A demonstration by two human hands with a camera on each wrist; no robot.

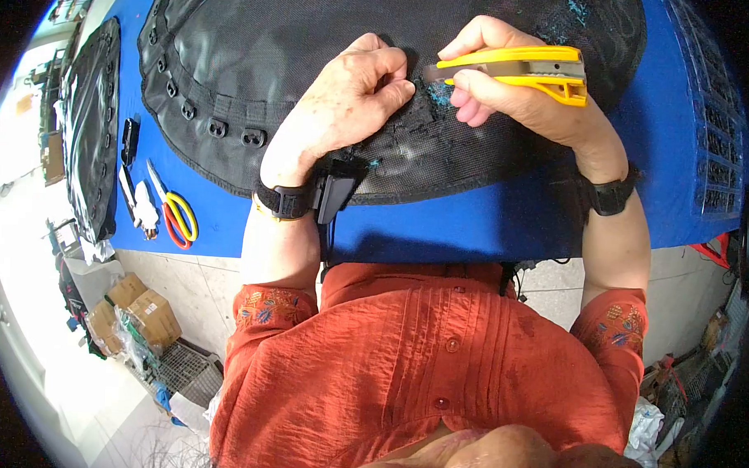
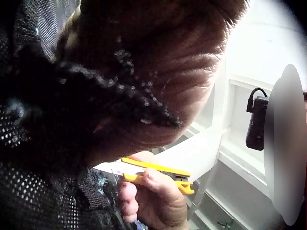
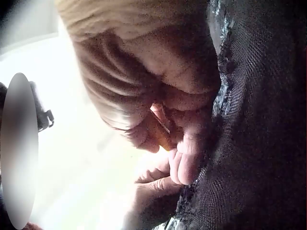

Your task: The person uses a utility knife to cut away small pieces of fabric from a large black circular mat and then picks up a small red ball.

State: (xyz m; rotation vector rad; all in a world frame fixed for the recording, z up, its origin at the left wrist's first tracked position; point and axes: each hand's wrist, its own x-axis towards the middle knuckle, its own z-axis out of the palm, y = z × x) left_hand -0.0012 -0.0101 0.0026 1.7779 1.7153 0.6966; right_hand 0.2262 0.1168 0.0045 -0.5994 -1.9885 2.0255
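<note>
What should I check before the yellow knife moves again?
1. Right hand holds the yellow knife: ok.
2. Blade pointing away from the left hand: not ok, it points towards those fingers.
3. Black mesh lying on the blue table: ok.
4. Left hand pinching the mesh firmly enough: cannot tell, pictures don't show how tightly.
5. Scissors out of the way: ok, they lie beside the mesh.
</note>
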